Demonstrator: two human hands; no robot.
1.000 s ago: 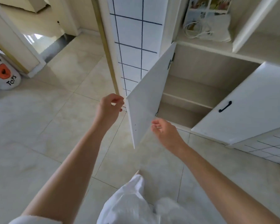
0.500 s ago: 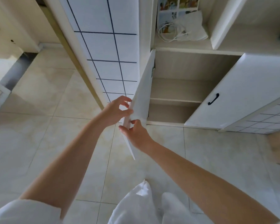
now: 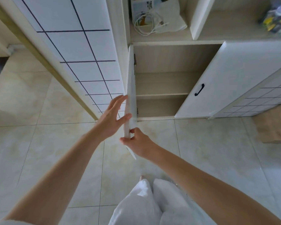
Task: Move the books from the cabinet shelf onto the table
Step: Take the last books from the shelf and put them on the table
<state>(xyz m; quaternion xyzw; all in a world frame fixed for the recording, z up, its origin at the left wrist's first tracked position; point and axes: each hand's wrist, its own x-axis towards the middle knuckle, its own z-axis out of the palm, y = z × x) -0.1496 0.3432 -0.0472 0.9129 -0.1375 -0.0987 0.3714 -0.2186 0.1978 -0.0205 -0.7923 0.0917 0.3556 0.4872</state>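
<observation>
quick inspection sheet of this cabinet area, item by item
surface: pale tiled floor; no table in view
job's things: books lying on the upper open shelf; lower cabinet shelves hold nothing seen
clutter: blurred colourful item on the upper right shelf
grip: left hand flat against the left door; right hand pinches its lower edge
cables: white cable coiled on the books
surroundings: right door open, black handle

White cabinet door [image 3: 130, 88], black handle [image 3: 199, 89]; white wall panel [image 3: 75, 46] with dark grid lines; cream floor tiles [image 3: 39, 143].
</observation>
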